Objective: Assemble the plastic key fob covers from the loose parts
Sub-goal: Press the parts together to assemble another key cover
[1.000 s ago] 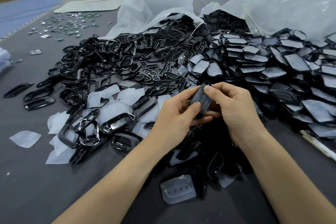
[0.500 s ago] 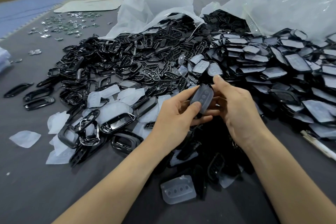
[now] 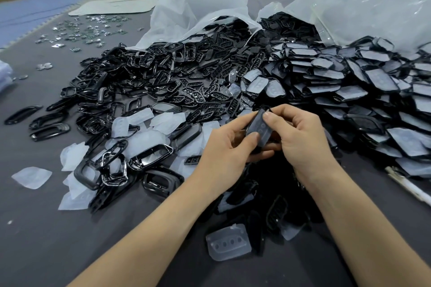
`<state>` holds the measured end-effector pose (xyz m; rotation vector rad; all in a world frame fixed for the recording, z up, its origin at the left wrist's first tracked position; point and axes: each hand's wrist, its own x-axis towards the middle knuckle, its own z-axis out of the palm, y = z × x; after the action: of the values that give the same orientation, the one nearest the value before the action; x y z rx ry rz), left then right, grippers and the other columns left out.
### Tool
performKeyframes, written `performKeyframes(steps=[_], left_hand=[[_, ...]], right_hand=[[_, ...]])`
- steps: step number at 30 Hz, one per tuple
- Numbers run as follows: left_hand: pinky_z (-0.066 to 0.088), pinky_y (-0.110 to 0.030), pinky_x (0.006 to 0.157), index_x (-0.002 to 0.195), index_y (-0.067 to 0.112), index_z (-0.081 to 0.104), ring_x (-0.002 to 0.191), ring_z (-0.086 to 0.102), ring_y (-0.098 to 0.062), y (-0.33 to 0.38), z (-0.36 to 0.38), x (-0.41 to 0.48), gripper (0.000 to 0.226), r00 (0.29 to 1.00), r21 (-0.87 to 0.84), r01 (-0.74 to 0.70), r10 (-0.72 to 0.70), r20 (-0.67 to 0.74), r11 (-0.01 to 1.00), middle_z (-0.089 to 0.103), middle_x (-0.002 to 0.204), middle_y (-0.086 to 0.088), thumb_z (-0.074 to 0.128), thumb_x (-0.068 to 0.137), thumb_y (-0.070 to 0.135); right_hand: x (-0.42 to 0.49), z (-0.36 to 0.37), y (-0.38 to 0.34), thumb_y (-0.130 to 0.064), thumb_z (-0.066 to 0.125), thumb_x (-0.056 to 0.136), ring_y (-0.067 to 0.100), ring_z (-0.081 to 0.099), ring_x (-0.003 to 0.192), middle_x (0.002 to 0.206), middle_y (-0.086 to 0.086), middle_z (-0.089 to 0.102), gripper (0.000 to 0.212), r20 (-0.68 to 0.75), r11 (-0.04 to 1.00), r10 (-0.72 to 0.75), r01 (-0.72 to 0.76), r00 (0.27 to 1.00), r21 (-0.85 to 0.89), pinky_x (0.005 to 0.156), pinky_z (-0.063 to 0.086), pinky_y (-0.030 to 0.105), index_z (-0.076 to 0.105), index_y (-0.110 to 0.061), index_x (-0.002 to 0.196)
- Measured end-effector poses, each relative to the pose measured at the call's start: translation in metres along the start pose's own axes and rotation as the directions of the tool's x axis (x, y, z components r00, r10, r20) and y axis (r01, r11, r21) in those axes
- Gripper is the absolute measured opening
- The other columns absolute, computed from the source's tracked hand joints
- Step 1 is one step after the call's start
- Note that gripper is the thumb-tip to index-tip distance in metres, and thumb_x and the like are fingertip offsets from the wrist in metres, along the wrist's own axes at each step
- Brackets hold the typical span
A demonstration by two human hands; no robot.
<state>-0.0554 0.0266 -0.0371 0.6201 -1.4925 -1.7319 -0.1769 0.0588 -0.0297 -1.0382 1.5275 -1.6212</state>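
Far left on the grey table (image 3: 46,228): a scatter of small shiny metal bits (image 3: 88,32), well apart from the work. Nearer, left of centre: loose black frames (image 3: 50,129) and translucent pads (image 3: 31,177), mixed w/ a heap of dark parts (image 3: 149,161).

Centre: the left hand (image 3: 226,149) grips the key fob cover (image 3: 258,128) at its near, lower end, w/ fingers curled behind and thumb pressed on the front face. The cover is held up off the table, btw the two hands and above the dark parts. Its long axis runs near-to-far, w/ the top leaning a little right and the face toward the camera. The right hand (image 3: 303,140) pinches the far, upper end, thumb on the face and forefinger over the top edge. So neither hand is spread: left has the bottom half, right the top. One spare pad (image 3: 229,243) lies near, btw the forearms.

The step in hand looks like seating the pad into the black shell. Can't tell if the rim is fully snapped, as fingers hide the edges. If any end is proud it's prob. the far one, under the right thumb. So the right hand would do the pressing along that axis while the left steadies.

Right: a stack of what look like finished covers (image 3: 349,81) spills from a clear bag (image 3: 361,2). Drop-off is thus right of the grip, w/ the right hand nearer.
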Motion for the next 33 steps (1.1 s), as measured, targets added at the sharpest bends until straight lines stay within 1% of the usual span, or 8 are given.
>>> performKeyframes(steps=[3,10,13,20,23,27,31,33], left_hand=[[0.057,-0.021,0.07,0.108,0.022,0.061,0.076,0.069,-0.01,0.001,0.001,-0.001,0.039,1.0,-0.012,-0.015,0.014,-0.01,1.0,0.072,0.087,0.002,0.042,0.096,-0.01],[0.057,-0.022,0.068,0.099,0.008,0.065,0.074,0.072,-0.015,0.002,0.0,-0.001,0.027,0.996,-0.097,-0.029,0.021,-0.082,0.995,0.074,0.082,-0.001,0.042,0.097,-0.005],[0.057,-0.021,0.067,0.095,0.006,0.066,0.074,0.071,-0.014,0.001,0.0,-0.001,0.027,0.992,-0.045,-0.034,0.028,-0.119,0.998,0.073,0.079,0.0,0.043,0.097,-0.006],[0.057,-0.024,0.065,0.091,0.008,0.067,0.074,0.071,-0.016,-0.002,-0.001,-0.001,0.024,0.983,0.026,-0.042,0.046,-0.179,0.999,0.073,0.075,0.0,0.047,0.096,-0.004],[0.058,-0.028,0.067,0.088,0.013,0.069,0.076,0.071,-0.023,-0.004,-0.001,-0.001,0.023,0.976,0.083,-0.062,0.077,-0.202,0.995,0.072,0.074,-0.006,0.051,0.096,0.002],[0.06,-0.042,0.069,0.082,0.019,0.071,0.075,0.068,-0.038,-0.006,-0.003,-0.001,0.021,0.962,0.179,-0.091,0.133,-0.24,0.98,0.068,0.067,-0.01,0.056,0.094,0.008],[0.059,-0.032,0.058,0.079,0.014,0.07,0.072,0.065,-0.046,-0.008,-0.004,0.0,0.019,0.951,0.23,-0.095,0.156,-0.266,0.969,0.064,0.063,-0.014,0.058,0.094,0.013],[0.06,-0.036,0.058,0.08,0.01,0.07,0.071,0.061,-0.051,-0.008,-0.005,0.001,0.02,0.95,0.252,-0.102,0.169,-0.262,0.962,0.061,0.067,-0.028,0.058,0.095,0.015]], right_hand=[[-0.001,0.001,0.001,-0.009,0.057,0.093,0.013,0.058,0.057,0.066,0.009,0.063,0.026,-0.018,1.0,-0.022,0.022,1.0,0.01,0.045,0.048,0.021,0.063,-0.017,0.069],[-0.002,0.002,-0.005,-0.004,0.054,0.094,-0.004,0.054,0.048,0.051,-0.014,0.058,0.025,-0.063,0.989,-0.137,0.14,0.989,0.048,0.045,0.043,0.011,0.059,-0.013,0.071],[-0.003,0.003,-0.005,-0.007,0.055,0.094,-0.001,0.055,0.05,0.053,-0.012,0.059,0.025,-0.06,0.988,-0.149,0.15,0.987,0.021,0.047,0.046,0.015,0.059,-0.015,0.071],[-0.007,0.006,-0.006,-0.006,0.057,0.093,-0.004,0.053,0.052,0.062,-0.008,0.057,0.02,-0.058,0.967,-0.244,0.238,0.968,-0.086,0.05,0.039,0.006,0.059,-0.013,0.074],[-0.006,0.005,-0.005,-0.008,0.057,0.093,-0.001,0.053,0.054,0.064,-0.005,0.058,0.017,-0.061,0.961,-0.253,0.243,0.966,-0.128,0.053,0.04,0.008,0.06,-0.012,0.076],[-0.005,0.005,-0.003,-0.01,0.058,0.092,0.001,0.051,0.056,0.066,-0.005,0.058,0.014,-0.046,0.946,-0.277,0.264,0.96,-0.189,0.057,0.041,0.014,0.062,-0.01,0.079],[-0.005,0.005,-0.002,-0.012,0.059,0.092,0.003,0.048,0.058,0.067,-0.01,0.054,0.012,-0.017,0.913,-0.322,0.305,0.947,-0.272,0.059,0.037,0.016,0.06,-0.012,0.08],[-0.005,0.005,-0.002,-0.012,0.059,0.092,0.003,0.048,0.059,0.068,-0.01,0.054,0.012,-0.012,0.91,-0.323,0.307,0.946,-0.277,0.06,0.038,0.017,0.06,-0.012,0.08]])
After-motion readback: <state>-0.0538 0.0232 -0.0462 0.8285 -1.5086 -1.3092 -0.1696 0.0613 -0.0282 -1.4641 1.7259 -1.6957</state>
